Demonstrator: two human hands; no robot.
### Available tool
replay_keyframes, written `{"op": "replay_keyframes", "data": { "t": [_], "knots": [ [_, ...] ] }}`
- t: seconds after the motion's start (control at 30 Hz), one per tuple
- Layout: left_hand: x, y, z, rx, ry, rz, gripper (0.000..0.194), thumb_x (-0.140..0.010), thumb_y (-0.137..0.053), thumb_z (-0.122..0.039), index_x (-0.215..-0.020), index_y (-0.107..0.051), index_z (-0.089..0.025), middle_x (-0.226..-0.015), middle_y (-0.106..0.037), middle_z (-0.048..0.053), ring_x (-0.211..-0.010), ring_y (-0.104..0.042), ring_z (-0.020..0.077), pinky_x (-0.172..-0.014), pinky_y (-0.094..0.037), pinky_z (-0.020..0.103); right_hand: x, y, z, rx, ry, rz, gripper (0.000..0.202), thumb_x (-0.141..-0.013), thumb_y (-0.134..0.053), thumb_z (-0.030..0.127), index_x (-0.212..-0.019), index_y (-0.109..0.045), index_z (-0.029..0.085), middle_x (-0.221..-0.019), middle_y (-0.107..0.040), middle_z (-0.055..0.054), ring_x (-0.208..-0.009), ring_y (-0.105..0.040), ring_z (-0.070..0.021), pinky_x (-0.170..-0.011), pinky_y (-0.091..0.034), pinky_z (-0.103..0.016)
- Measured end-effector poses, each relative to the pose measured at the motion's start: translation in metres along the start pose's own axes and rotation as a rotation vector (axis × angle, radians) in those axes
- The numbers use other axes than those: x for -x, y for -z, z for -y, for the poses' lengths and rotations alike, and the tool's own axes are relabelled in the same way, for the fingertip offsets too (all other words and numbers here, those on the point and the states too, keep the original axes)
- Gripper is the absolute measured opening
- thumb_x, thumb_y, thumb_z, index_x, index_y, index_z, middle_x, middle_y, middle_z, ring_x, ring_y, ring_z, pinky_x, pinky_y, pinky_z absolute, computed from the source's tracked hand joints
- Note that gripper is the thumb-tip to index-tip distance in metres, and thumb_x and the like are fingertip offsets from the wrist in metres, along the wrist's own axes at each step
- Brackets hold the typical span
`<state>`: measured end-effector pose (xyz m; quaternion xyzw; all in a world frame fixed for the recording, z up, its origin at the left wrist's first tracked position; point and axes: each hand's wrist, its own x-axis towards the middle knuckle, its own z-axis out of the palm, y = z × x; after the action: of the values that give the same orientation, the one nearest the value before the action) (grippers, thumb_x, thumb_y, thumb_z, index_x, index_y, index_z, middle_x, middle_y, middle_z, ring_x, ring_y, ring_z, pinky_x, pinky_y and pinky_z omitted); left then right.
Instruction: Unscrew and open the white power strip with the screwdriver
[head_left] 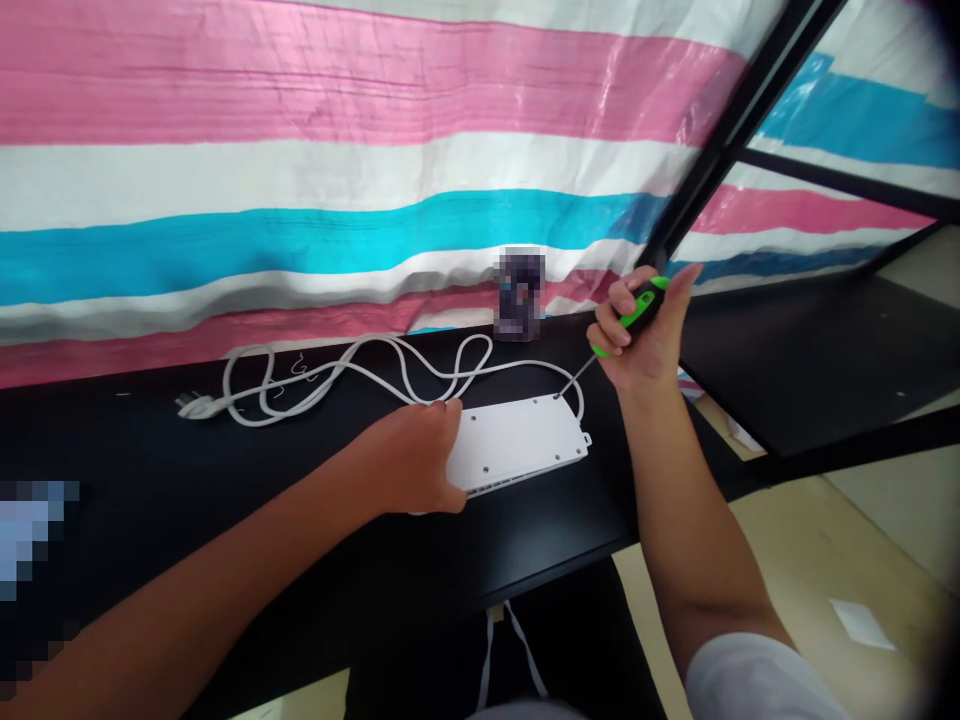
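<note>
No readable text or labels.

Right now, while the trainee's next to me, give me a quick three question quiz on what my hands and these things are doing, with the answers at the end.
1. Multiple choice: where is the tip of the screwdriver in the right hand?
A. Against the striped sheet
B. At the far right corner of the white casing
C. Past the tabletop's near edge

2. True or false: in the picture, the plug lies to the left of the white casing.

3. Short answer: what is the left hand doing?

Key
1. B
2. True
3. It grips the left end of the white casing.
</note>
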<state>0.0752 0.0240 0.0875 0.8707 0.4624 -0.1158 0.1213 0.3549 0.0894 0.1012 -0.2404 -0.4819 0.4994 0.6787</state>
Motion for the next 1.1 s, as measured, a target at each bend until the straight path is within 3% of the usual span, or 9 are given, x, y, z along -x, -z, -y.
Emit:
{"op": "replay_keyframes", "data": {
  "t": [0.23, 0.43, 0.57, 0.77, 0.93, 1.1],
  "knots": [
    [0.001, 0.004, -0.002, 0.016, 0.023, 0.021, 0.050, -0.065, -0.070, -0.046, -0.098, -0.043, -0.021, -0.100, -0.063, 0.009, -0.093, -0.064, 0.0308, -0.074, -0.049, 0.038, -0.001, 0.008, 0.008, 0.062, 0.009, -0.084, 0.059, -0.079, -0.061, 0.086, -0.082, -0.049, 0.028, -0.062, -0.035, 0.006, -0.043, -0.022, -0.0073, -0.036, -0.012, -0.027],
    [0.001, 0.005, -0.004, -0.001, 0.024, 0.033, 0.050, -0.067, -0.069, -0.046, -0.102, -0.045, -0.019, -0.103, -0.063, 0.010, -0.094, -0.065, 0.0312, -0.075, -0.049, 0.037, 0.005, 0.004, 0.018, -0.037, -0.072, 0.098, 0.058, -0.077, -0.069, 0.081, -0.083, -0.049, 0.028, -0.061, -0.031, 0.008, -0.041, -0.015, -0.0049, -0.035, -0.008, -0.025],
    [0.001, 0.007, -0.005, -0.025, 0.028, 0.047, 0.053, -0.069, -0.069, -0.046, -0.106, -0.046, -0.016, -0.106, -0.063, 0.013, -0.096, -0.065, 0.0334, -0.079, -0.050, 0.039, 0.026, -0.001, 0.026, 0.036, -0.150, 0.093, 0.056, -0.080, -0.066, 0.081, -0.082, -0.050, 0.027, -0.062, -0.033, 0.008, -0.042, -0.016, -0.0050, -0.035, -0.010, -0.025],
    [0.001, 0.006, -0.005, -0.017, 0.032, 0.060, 0.054, -0.068, -0.070, -0.047, -0.107, -0.047, -0.016, -0.108, -0.062, 0.013, -0.098, -0.065, 0.0335, -0.081, -0.051, 0.040, 0.055, -0.002, 0.027, 0.046, -0.100, 0.040, 0.055, -0.083, -0.060, 0.082, -0.082, -0.052, 0.028, -0.063, -0.036, 0.006, -0.042, -0.021, -0.0063, -0.037, -0.016, -0.025],
    [-0.002, -0.002, -0.003, -0.040, 0.015, 0.001, 0.056, -0.066, -0.069, -0.048, -0.106, -0.047, -0.016, -0.107, -0.062, 0.012, -0.097, -0.065, 0.0337, -0.081, -0.052, 0.041, 0.063, -0.010, 0.023, 0.067, -0.084, -0.045, 0.058, -0.081, -0.061, 0.083, -0.080, -0.049, 0.027, -0.062, -0.035, 0.007, -0.039, -0.018, -0.0057, -0.036, -0.012, -0.023],
    [-0.003, -0.006, -0.001, -0.030, 0.000, -0.012, 0.060, -0.065, -0.070, -0.051, -0.108, -0.048, -0.016, -0.109, -0.062, 0.013, -0.099, -0.065, 0.0341, -0.083, -0.052, 0.042, 0.069, -0.012, 0.024, -0.005, -0.030, 0.010, 0.052, -0.086, -0.061, 0.077, -0.080, -0.050, 0.026, -0.061, -0.032, 0.007, -0.039, -0.020, -0.0054, -0.035, -0.012, -0.021]
  ]
}}
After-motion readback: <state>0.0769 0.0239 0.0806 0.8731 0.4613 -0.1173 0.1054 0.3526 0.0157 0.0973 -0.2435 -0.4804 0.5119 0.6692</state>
